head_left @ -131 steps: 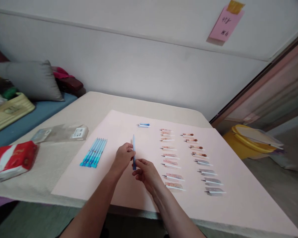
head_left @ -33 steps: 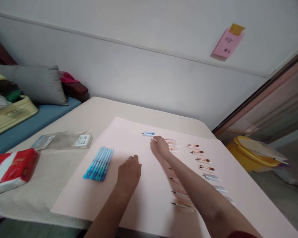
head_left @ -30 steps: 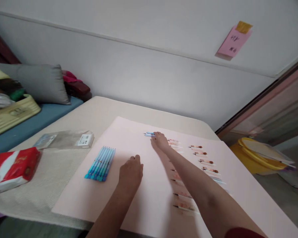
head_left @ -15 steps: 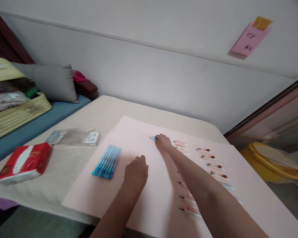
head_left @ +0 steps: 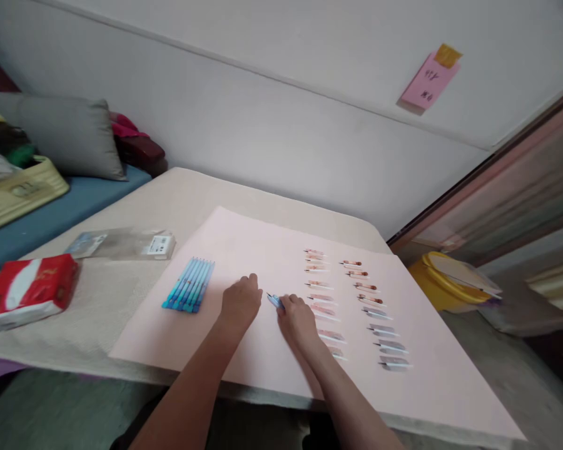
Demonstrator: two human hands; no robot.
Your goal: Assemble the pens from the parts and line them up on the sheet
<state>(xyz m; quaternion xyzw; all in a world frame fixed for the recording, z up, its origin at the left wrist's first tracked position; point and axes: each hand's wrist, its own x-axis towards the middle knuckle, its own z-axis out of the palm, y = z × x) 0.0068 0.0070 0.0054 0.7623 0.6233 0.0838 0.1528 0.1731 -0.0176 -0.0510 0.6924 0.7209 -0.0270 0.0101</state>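
Note:
On the pale pink sheet (head_left: 244, 244), my right hand (head_left: 298, 317) is closed round a slim blue pen piece (head_left: 275, 301) whose dark tip points up and left. My left hand (head_left: 242, 303) is just left of that tip, its fingers curled together; whether anything is between them is hidden. Farther left lies a neat row of blue pens (head_left: 190, 284), side by side with their tips away from me. To the right, a column of pinkish pen pieces with white refills (head_left: 323, 299) lies beside a second column with brown and grey pieces (head_left: 373, 300).
A clear plastic sleeve (head_left: 126, 244) and a red-and-white tissue pack (head_left: 30, 289) lie on the cloth-covered table (head_left: 98, 294) at left. Behind them are a grey cushion (head_left: 70, 134) and a cream basket (head_left: 23, 194). A yellow bucket (head_left: 434, 287) stands beyond the right edge.
My right hand has come back toward me, carrying the blue pen piece close to my left hand. My left hand stays near the blue row. The view has turned rightward.

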